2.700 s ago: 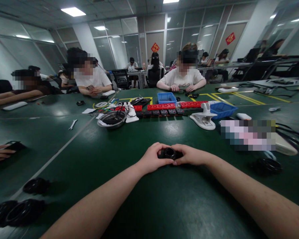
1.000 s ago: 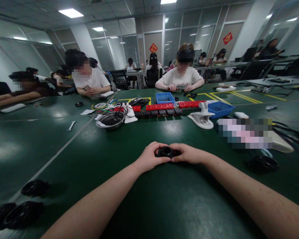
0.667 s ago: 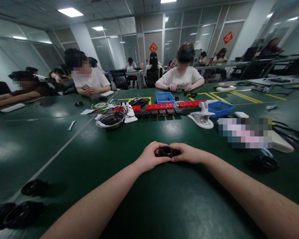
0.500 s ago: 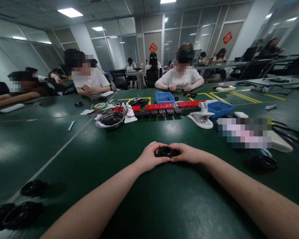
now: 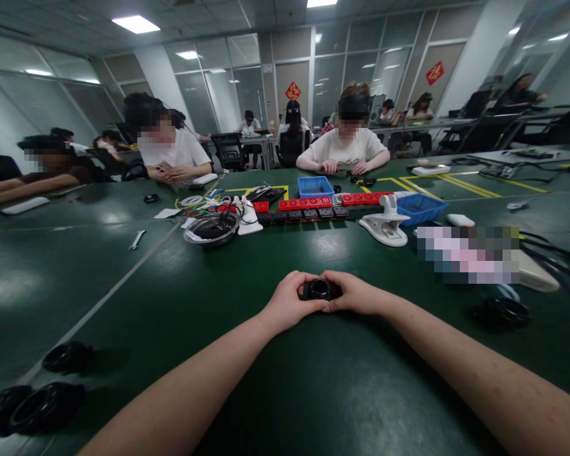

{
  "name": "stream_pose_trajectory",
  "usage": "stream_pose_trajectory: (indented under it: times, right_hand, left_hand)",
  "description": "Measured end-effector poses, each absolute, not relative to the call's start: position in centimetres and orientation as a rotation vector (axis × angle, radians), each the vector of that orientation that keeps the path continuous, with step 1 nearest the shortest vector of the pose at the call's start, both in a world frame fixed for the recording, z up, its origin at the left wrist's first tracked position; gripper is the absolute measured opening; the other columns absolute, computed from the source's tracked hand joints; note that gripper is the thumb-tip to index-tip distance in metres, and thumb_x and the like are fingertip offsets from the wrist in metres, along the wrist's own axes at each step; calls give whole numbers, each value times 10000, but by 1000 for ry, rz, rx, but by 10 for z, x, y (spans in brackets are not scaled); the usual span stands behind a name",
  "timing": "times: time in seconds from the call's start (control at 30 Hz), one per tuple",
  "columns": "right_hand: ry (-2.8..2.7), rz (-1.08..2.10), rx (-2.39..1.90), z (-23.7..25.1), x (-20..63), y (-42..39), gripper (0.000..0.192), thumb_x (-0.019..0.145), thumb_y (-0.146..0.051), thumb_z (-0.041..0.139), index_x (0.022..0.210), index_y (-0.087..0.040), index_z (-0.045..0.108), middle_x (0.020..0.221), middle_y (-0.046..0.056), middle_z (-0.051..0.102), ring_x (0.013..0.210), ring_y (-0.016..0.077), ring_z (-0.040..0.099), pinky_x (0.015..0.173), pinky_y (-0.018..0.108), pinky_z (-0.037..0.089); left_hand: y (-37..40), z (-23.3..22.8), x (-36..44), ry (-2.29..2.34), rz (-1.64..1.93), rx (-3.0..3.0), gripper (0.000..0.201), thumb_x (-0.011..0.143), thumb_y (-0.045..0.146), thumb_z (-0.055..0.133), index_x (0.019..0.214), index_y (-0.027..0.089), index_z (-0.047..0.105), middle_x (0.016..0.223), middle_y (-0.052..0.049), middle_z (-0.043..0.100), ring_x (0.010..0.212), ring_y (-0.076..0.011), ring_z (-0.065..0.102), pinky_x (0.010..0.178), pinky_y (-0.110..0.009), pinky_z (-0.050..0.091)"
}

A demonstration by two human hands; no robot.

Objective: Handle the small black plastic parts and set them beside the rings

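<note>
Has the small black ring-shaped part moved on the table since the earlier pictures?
No. The small black ring-shaped part sits between both hands, still in line below the red power strips, as before.

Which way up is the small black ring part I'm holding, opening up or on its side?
Opening up. The black ring part shows its round hole toward the camera, pinched between the left hand and right hand above the green table.
</note>
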State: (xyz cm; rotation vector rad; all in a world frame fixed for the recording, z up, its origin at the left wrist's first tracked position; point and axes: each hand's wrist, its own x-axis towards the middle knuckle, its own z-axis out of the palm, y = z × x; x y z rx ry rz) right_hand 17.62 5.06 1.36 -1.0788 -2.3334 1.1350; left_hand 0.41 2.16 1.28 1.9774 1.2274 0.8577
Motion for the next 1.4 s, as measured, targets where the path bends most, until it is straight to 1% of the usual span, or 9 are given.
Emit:
stream_pose_trajectory:
  times: [0.13,0.23,0.33,0.43,0.53,0.67,0.77,1.07,1.4]
  right_hand:
    - [-2357,816,-1264,9,168,44,338,539,-342,647,736,-163,438,675,-12,495,599,119,449,495,207,322]
    - [-2358,496,-1379,5,161,36,286,570,-355,608,702,-164,440,698,22,520,624,142,465,527,233,323]
    - [-2357,378,-1420,5,158,33,282,598,-389,578,716,-160,464,722,48,538,663,168,483,558,256,336]
    - [-2399,489,-1316,8,162,36,391,560,-433,615,807,-153,499,799,59,549,718,186,497,599,270,361]
    - [-2448,763,-1086,13,170,44,505,546,-399,651,962,-158,497,914,53,545,815,192,498,687,286,378]
    - [-2428,1171,-881,19,180,52,399,636,-290,606,994,-148,500,916,29,550,829,160,505,721,265,387]
    - [-2394,1331,-843,20,183,54,323,670,-246,573,968,-137,513,883,19,552,808,146,506,713,253,392]
    - [-2430,1354,-888,18,188,57,308,674,-231,562,967,-143,523,919,19,542,826,149,493,725,257,374]
    - [-2416,1342,-925,14,188,59,316,654,-241,580,950,-145,528,861,11,546,786,150,494,698,255,378]
  left_hand:
    - [14,12,11,1374,927,1955,375,568,312,660,901,183,545,818,-12,485,712,-136,467,610,-244,387]
    - [10,11,13,1444,958,1972,357,571,333,655,875,182,544,808,-13,493,741,-151,469,645,-265,387]
    - [11,10,12,1441,957,1987,358,569,343,653,868,180,543,807,-12,493,740,-150,467,646,-265,386]
    - [16,11,9,1356,927,1996,351,572,321,653,873,176,543,823,-13,488,743,-143,467,621,-244,387]
    - [22,12,5,1242,875,2004,362,575,313,653,892,175,545,813,-6,474,693,-120,454,585,-220,380]
    - [24,13,2,1180,840,2009,396,575,360,649,913,180,547,766,6,447,613,-94,407,541,-207,353]
    - [24,14,2,1160,831,2011,419,568,395,647,915,182,545,765,5,439,619,-97,399,542,-206,346]
    - [25,12,0,1139,813,2036,402,595,349,639,952,194,537,765,6,424,624,-96,397,562,-209,348]
    - [25,9,1,1135,817,2026,422,589,376,639,954,192,533,784,-1,441,625,-99,409,552,-211,353]
